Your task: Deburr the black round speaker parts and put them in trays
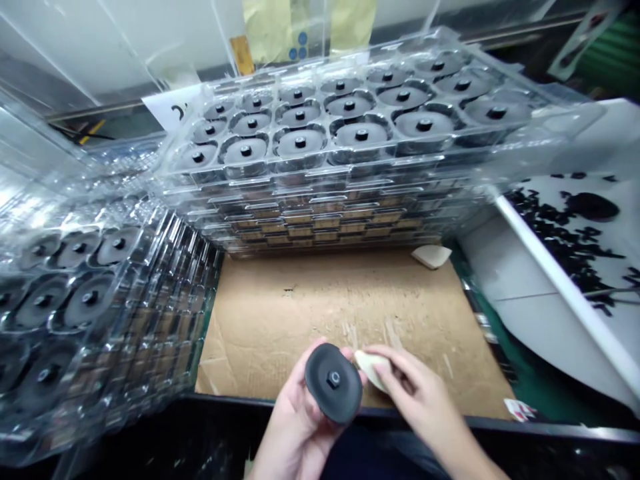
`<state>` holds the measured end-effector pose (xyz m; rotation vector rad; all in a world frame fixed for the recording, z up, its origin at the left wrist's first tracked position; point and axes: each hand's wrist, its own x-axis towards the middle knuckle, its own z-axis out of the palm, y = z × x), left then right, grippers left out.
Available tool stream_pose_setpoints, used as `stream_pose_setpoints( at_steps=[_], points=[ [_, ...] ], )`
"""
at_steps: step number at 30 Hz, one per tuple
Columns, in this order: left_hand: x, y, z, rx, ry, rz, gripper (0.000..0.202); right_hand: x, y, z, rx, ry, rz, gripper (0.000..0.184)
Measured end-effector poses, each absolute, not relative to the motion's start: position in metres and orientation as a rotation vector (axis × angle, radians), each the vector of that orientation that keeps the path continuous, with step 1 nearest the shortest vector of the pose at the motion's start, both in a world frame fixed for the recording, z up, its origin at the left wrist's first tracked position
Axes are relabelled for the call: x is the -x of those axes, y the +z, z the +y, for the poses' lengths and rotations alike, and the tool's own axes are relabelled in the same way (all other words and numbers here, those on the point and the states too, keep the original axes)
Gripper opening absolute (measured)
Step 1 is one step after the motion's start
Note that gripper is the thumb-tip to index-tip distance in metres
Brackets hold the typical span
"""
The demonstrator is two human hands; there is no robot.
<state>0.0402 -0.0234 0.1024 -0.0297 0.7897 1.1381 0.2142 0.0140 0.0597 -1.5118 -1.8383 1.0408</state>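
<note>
My left hand (295, 427) holds a dark grey oval moulded part (330, 383) with a small central stud, its face tilted up towards me. My right hand (415, 393) pinches a folded cream cloth (373, 369) and presses it against the part's rim. Both hands are close together above the front edge of a sheet of brown cardboard (320, 320). A second cream cloth (431, 256) lies at the far end of the cardboard.
Stacked clear plastic trays (320, 160) of similar dark parts rise behind the cardboard, and another stack (85, 300) stands to the left. On the right, a white-lined bin (570, 247) holds black pieces behind a white bar. A green mat (545, 387) shows beside the cardboard.
</note>
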Motion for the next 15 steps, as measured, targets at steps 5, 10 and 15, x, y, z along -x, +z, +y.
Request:
stream_pose_setpoints(
  at_steps=[5, 10, 15],
  points=[
    [-0.046, 0.114, -0.024, -0.044, 1.089, 0.902, 0.064, -0.200, 0.127, 0.018, 1.178, 1.031, -1.876, 0.025],
    [-0.042, 0.124, -0.030, -0.061, 1.056, 1.020, 0.043, -0.176, 0.155, 0.009, 0.965, 1.243, -2.167, 0.023],
    [-0.041, 0.118, -0.040, -0.131, 1.093, 0.910, 0.049, -0.171, 0.151, 0.000, 0.963, 0.885, -2.003, 0.028]
  ],
)
